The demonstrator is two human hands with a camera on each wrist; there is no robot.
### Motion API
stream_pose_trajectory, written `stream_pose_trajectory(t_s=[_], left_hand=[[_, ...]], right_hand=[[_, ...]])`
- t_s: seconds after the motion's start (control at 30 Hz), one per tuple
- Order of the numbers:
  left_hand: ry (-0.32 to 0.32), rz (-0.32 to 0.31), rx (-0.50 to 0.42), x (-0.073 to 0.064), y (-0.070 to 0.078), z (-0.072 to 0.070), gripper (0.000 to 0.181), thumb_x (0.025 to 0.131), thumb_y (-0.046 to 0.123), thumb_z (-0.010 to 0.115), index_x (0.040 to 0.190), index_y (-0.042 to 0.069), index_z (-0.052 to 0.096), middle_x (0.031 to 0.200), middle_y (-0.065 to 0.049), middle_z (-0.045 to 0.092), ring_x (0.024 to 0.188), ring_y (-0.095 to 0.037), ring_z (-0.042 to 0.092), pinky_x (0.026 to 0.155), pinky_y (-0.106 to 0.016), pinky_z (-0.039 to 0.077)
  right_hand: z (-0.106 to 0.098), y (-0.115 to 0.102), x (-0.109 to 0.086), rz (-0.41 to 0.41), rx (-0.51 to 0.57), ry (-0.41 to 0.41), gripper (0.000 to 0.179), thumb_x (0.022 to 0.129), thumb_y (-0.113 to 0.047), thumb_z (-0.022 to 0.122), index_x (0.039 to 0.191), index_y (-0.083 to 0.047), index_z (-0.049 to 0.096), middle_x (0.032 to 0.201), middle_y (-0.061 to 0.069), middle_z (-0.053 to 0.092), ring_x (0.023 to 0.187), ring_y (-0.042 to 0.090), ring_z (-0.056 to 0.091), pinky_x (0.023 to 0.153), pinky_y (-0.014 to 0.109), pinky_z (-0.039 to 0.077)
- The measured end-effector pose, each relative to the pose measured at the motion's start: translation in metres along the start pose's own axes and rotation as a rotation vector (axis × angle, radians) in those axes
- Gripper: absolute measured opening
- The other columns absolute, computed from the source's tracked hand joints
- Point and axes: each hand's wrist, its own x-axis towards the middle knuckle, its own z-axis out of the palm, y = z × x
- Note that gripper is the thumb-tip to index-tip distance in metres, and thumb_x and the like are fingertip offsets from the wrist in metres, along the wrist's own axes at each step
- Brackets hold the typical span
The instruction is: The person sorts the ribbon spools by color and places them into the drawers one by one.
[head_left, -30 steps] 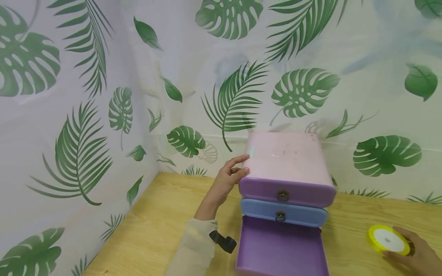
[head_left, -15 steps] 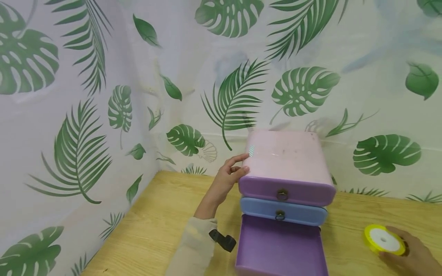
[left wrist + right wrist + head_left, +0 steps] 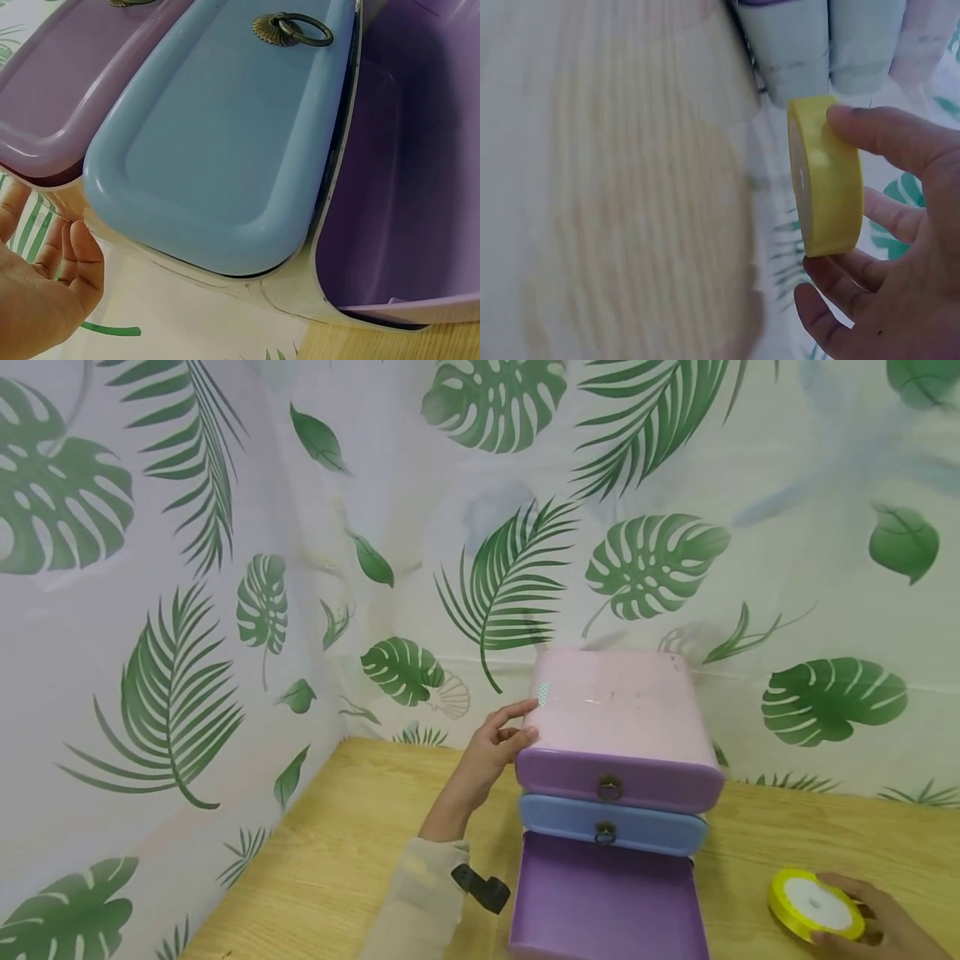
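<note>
A small chest of drawers [image 3: 619, 702] has a pale pink top, a purple top drawer [image 3: 619, 781] and a blue middle drawer [image 3: 613, 823], both pushed in. Its purple bottom drawer [image 3: 609, 897] is pulled out, with a bare floor showing. My left hand [image 3: 487, 747] touches the chest's left side near the top with thumb and fingertips, its fingers loosely bent. To the right of the chest, my right hand [image 3: 881, 922] holds a spool of yellow ribbon [image 3: 816, 906] by its rim between thumb and fingers. The spool's white disc faces up in the head view.
The chest stands on a wood-grain table [image 3: 322, 860] close to a leaf-printed backdrop [image 3: 660, 460], which also covers the left side. Ring pulls [image 3: 292, 30] stick out from the drawer fronts. A black strap [image 3: 482, 889] is on the left wrist.
My right hand has carried the ribbon spool a little to the left, towards the pulled-out drawer. The left hand stays at the chest's side, and the drawers have not moved.
</note>
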Motion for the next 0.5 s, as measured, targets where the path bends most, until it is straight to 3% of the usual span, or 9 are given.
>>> stream_pose_trajectory(t_s=[0.23, 0.5], left_hand=[[-0.011, 0.016, 0.005, 0.002, -0.002, 0.000, 0.048, 0.095, 0.018, 0.059, 0.142, 0.017, 0.049, 0.146, -0.012, 0.031, 0.096, -0.009, 0.055, 0.078, -0.023, 0.048], [-0.015, 0.029, 0.006, 0.004, 0.000, 0.001, 0.049, 0.094, 0.020, 0.059, 0.142, 0.018, 0.049, 0.144, -0.012, 0.033, 0.096, -0.009, 0.055, 0.079, -0.024, 0.048]], right_hand=[[0.006, -0.016, -0.012, 0.088, 0.035, -0.033, 0.083, 0.092, -0.042, 0.061, 0.142, 0.012, 0.022, 0.135, 0.044, 0.024, 0.108, 0.049, 0.048, 0.079, 0.046, 0.049], [0.018, -0.043, -0.028, -0.073, -0.045, 0.133, 0.071, 0.089, -0.035, 0.068, 0.138, 0.006, 0.037, 0.132, 0.035, 0.039, 0.106, 0.045, 0.050, 0.069, 0.031, 0.046]])
